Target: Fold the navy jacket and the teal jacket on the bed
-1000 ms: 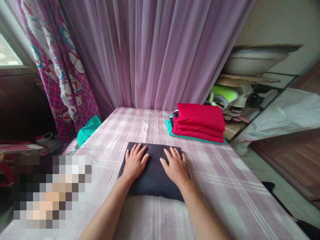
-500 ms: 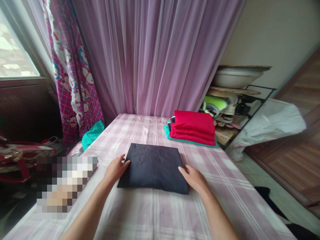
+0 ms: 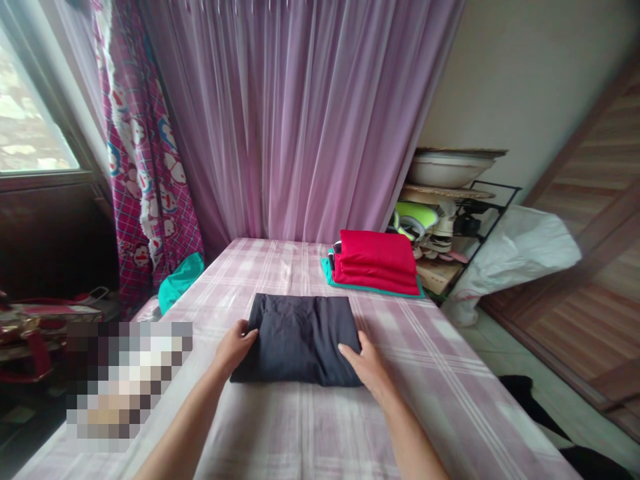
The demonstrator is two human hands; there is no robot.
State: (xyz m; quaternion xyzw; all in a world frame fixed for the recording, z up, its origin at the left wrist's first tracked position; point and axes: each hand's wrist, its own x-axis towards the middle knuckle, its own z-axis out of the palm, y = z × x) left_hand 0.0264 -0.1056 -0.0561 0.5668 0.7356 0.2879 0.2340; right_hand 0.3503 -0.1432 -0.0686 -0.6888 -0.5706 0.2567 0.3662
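A folded dark cloth, likely a garment, lies on the table with a wrinkled top and its kind unclear. My left hand grips its left edge, thumb on top and fingers curled at the side. At the opposite edge, my right hand has its thumb over the top, with most of its fingers hidden beneath or behind the cloth. Beyond it to the right sits a stack of folded clothes, red on top with a teal piece at the bottom.
The table has a pink-and-white checked cover. Purple curtains hang at its far end. On the right stand a rack with shoes and a basin, plus a white sack. A teal cloth is by the left edge; a blurred patch covers something nearer.
My right hand has moved inward, its thumb reaching farther over the dark cloth, whose right side now looks more rumpled. The view has shifted slightly.
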